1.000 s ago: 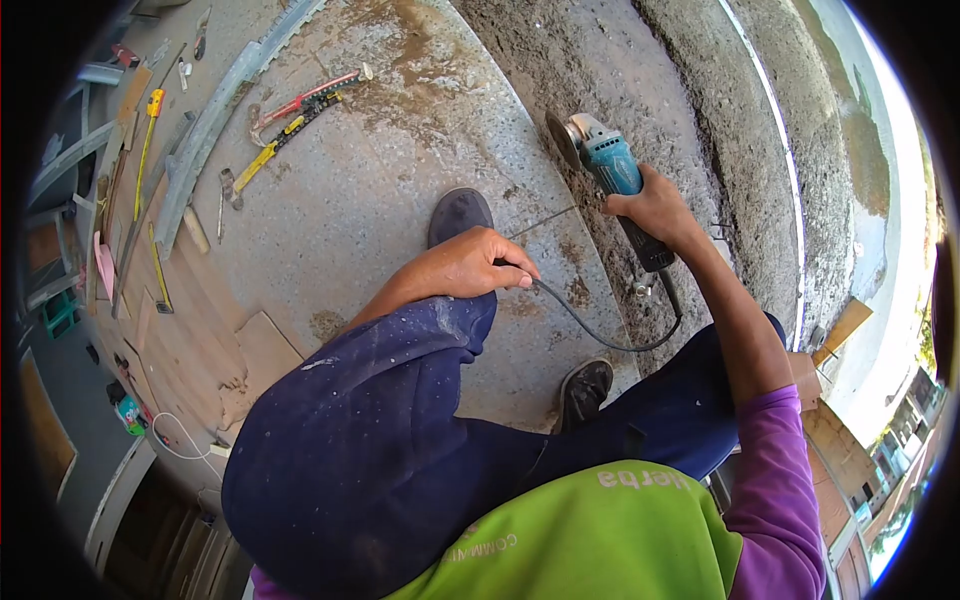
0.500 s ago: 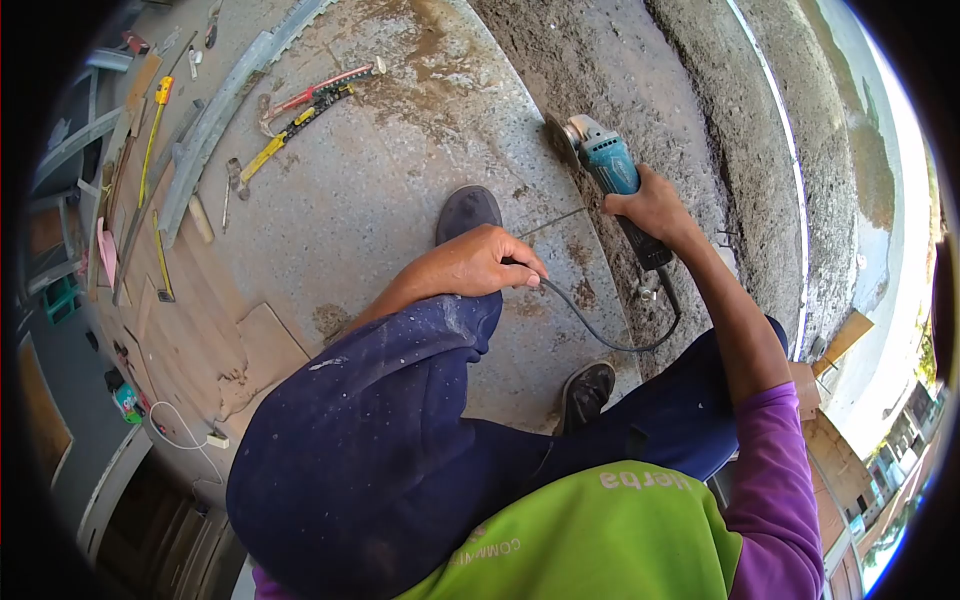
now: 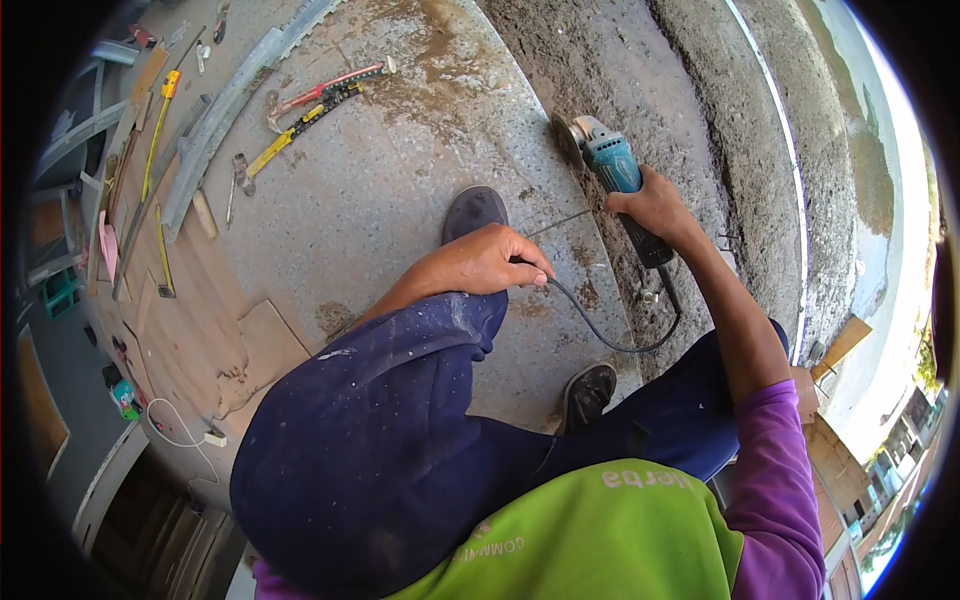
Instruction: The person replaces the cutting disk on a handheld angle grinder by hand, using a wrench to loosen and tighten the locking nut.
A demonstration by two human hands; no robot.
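Observation:
My right hand is wrapped round the body of a teal and black angle grinder. Its disc points away from me, at the edge of the concrete slab beside the muddy strip. A dark power cord loops from the grinder's tail back to my left hand. That hand is closed on the cord, its forearm resting over my bent left knee. From near its knuckles a thin rod runs toward the slab edge.
Two hammers, one red-handled and one yellow and black, lie on the slab to the left. Beyond them are a long metal channel, tape measures and wooden boards. Rough wet soil borders the slab.
The whole view has shifted slightly, with the floor items a little lower and to the right. Both hands keep their holds on the angle grinder and the cord.

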